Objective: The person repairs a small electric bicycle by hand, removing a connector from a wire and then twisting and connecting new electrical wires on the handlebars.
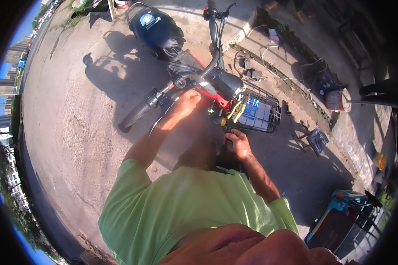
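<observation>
Head view looks down on a person in a green shirt bent over an electric scooter (216, 84) standing on sunlit concrete. Taking the scooter's wire basket (261, 112) as landmark: the left hand (186, 102) lies to the basket's left, up at the handlebar (163, 95), fingers curled over the bar's inner end beside the stem; whether they grip tight cannot be told. The bar's long axis runs from the black grip, lower left, up toward the stem and on to the far grip at the top. The right hand (237, 143) sits just below the basket, fingers bent in against a dark part under the scooter's front; what they pinch, if anything, is hidden in shadow. That hand is the nearer one to the basket, and the basket lies up and slightly right of its fingers. Right of the basket, tools (316, 139) lie scattered on the ground, with a bucket (338, 99) further off.
</observation>
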Available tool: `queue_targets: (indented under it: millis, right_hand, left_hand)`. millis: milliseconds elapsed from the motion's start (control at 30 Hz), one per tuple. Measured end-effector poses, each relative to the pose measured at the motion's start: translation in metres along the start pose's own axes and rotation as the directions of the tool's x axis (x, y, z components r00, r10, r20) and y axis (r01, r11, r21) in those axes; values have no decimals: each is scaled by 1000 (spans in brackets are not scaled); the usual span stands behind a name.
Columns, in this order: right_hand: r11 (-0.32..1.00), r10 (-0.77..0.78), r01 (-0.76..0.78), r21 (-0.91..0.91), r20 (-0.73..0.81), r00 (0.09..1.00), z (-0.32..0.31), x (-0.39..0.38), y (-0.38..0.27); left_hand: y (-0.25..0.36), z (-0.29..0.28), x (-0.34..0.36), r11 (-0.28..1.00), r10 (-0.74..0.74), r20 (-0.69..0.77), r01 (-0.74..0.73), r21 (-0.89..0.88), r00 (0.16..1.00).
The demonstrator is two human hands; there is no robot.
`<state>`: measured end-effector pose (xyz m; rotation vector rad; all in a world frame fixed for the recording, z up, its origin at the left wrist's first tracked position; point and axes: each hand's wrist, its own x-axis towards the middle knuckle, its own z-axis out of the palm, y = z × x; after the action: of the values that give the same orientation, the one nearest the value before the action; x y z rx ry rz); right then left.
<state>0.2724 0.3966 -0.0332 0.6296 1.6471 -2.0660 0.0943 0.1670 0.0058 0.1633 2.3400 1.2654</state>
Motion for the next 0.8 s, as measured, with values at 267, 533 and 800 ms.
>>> queue_targets:
  millis: [267,533,800]
  right_hand:
    - [994,-77,76,-78,-9,997,-15,9,27]
    - [995,-55,56,-81,15,998,-15,8,9]
    - [984,-72,80,-160,53,996,-16,19,34]
  left_hand:
    - [4,6,-4,917,375,-163,-341,207,912]
    - [-27,20,13,925,375,-194,-381,8,906]
    - [-44,13,11,985,37,-67,-48,-166,997]
